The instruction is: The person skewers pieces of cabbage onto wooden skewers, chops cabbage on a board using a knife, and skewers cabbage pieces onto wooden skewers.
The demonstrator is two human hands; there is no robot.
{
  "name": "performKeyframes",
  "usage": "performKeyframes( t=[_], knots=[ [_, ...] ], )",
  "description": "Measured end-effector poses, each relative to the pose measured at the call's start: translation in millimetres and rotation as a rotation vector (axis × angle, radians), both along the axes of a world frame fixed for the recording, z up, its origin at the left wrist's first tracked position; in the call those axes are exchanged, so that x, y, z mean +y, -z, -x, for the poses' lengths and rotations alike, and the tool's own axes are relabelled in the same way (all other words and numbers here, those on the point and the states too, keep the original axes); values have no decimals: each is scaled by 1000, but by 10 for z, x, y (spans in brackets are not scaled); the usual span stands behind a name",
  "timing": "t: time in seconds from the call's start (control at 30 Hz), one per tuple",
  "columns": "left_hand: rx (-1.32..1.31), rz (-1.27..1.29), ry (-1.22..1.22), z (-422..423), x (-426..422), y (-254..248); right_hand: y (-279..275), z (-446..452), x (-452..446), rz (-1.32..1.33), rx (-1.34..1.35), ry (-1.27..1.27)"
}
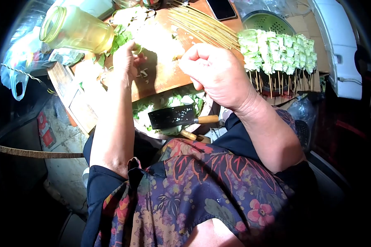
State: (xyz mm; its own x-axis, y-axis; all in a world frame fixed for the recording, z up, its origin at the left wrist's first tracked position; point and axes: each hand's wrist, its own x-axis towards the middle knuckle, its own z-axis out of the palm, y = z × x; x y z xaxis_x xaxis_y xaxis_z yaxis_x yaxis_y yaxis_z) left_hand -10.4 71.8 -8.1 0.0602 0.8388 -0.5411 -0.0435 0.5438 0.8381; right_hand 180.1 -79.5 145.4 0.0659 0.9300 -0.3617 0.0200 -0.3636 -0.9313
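Observation:
My left hand [127, 61] is over the left part of the wooden board [165, 82], beside loose green leaves [121, 38]. Its fingers are loosely bent and apart, and nothing shows between them. Across the board, my right hand [218, 74] is closed in a pinch near the bamboo skewers [206, 26]; whatever the fingertips may hold is too small to make out. Below both hands, a cleaver [173, 117] with a wooden handle lies across a basin of cut leaves [189, 99].
Skewered pale green leaf pieces [278, 51] are stacked at the right, in front of a green colander [268, 21]. A jar of yellowish liquid [80, 31] leans at the upper left. A phone [221, 8] lies at the board's back edge. A plastic bag [22, 66] hangs far left.

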Motion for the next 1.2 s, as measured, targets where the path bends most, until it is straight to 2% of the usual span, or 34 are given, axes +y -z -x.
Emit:
performKeyframes(
  t=[0.07,0.13,0.23,0.37,0.43,0.53,0.63,0.87,0.93,1.03,1.2],
  knots=[
    [-299,-31,-137,29,-33,-72,91,24,-14,-81,-115,-76],
    [-312,-73,-133,84,-53,-204,134,56,-26,-86,-97,-86],
    [-332,-82,-274,56,-110,-394,119,95,-43,-70,-171,-146],
    [-305,-106,-250,120,-195,-546,96,144,-89,-89,-202,-178],
    [-367,-152,-335,74,-263,-665,109,175,-115,-95,-192,-167],
    [-437,-194,-322,160,-269,-664,80,204,-161,-125,-179,-180],
    [-422,-171,-395,170,-314,-735,67,201,-203,-147,-191,-202],
    [-455,-219,-391,268,-309,-761,105,260,-223,-164,-173,-202],
    [-432,-304,-274,329,-280,-754,144,297,-241,-170,-118,-178],
    [-369,-445,-267,293,-286,-745,97,313,-221,-106,-134,-170],
    [-292,-431,-249,267,-318,-828,101,289,-201,-138,-103,-175]
  ],
)
